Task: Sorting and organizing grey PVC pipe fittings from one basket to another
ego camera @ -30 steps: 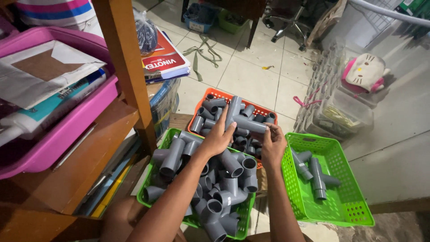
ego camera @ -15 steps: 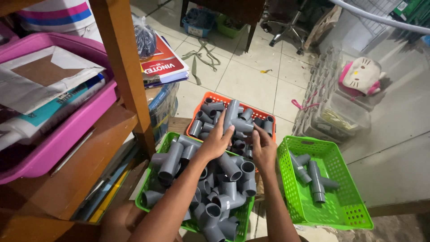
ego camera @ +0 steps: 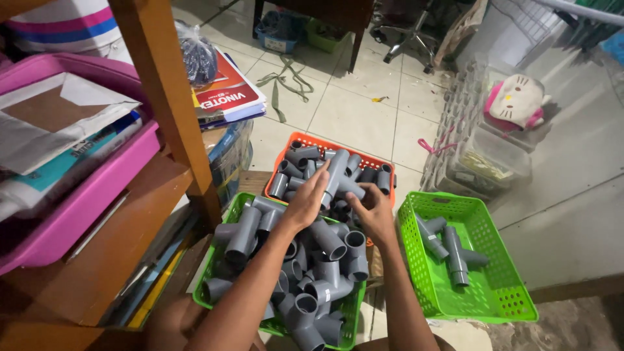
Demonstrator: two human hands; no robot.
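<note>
A: Tee fitting (ego camera: 338,177), grey, held up over the seam between the near green basket (ego camera: 229,226) and the orange basket (ego camera: 305,144).

B: What lies furthest left?

A: A pink tray (ego camera: 78,208) of papers on the wooden shelf (ego camera: 162,97), then the near green basket heaped with grey fittings.

B: And the hands?

A: Left hand (ego camera: 305,203) grips the tee's long leg, fingers curled round it. Right hand (ego camera: 372,209) meets the side branch, fingers bent against it.

B: Further right?

A: A second green basket (ego camera: 504,273) with three grey fittings (ego camera: 448,244), well apart from the hands. Beyond it, clear bins (ego camera: 484,153) on the tile floor.
</note>
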